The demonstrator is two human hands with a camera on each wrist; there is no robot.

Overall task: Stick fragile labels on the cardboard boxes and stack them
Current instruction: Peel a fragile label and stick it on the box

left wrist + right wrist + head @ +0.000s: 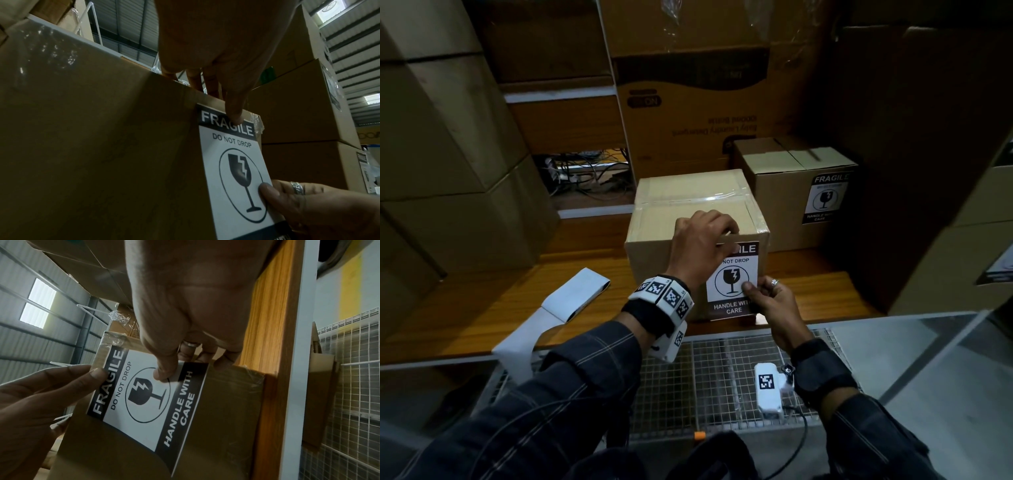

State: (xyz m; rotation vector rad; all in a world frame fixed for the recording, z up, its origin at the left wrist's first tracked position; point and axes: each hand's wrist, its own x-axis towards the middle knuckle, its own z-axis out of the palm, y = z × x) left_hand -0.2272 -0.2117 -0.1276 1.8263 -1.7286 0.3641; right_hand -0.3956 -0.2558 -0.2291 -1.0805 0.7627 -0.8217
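A taped cardboard box stands on the wooden table. A black-and-white fragile label lies against its front face. My left hand holds the box's top edge, fingers curled over the top and thumb pressing the label's "FRAGILE" band. My right hand pinches the label's right edge, thumb on the print and fingers behind it. In the right wrist view the label is sideways, with the right hand at its edge. Its lower part looks lifted off the box.
A second box with a fragile label stands behind and to the right. A white backing strip trails off the table's left front. A wire-mesh cart sits below my arms. Big cartons wall in the left, back and right.
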